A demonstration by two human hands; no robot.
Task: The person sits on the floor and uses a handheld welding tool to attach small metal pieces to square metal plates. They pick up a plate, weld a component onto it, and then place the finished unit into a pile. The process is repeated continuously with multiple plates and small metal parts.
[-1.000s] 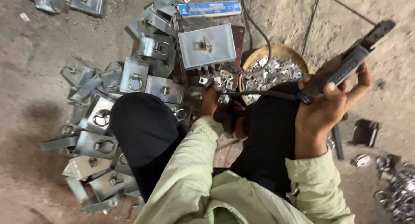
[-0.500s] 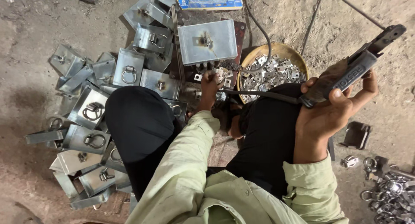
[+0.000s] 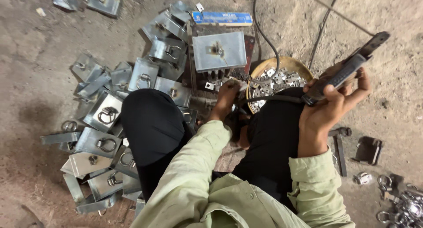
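My right hand (image 3: 328,107) is raised over my right knee and grips a long dark welding electrode holder (image 3: 348,69) with a black cable (image 3: 269,98) running from it. My left hand (image 3: 225,97) reaches down between my knees to small metal pieces (image 3: 216,83) on the ground, just below a square grey steel plate (image 3: 219,50) with a weld mark at its middle. Whether the fingers hold a piece is hidden. A round yellowish bowl (image 3: 291,63) of small shiny metal clips sits right of that hand.
Several grey steel plates with rings (image 3: 103,115) lie piled at the left. A blue flat box (image 3: 222,18) lies beyond the square plate. A hammer (image 3: 340,144), a dark bracket (image 3: 369,149) and loose rings (image 3: 405,206) lie on the dirt floor at the right.
My right hand has lifted the electrode holder slightly up and to the right. My left hand stays down at the small pieces. The view has shifted a little.
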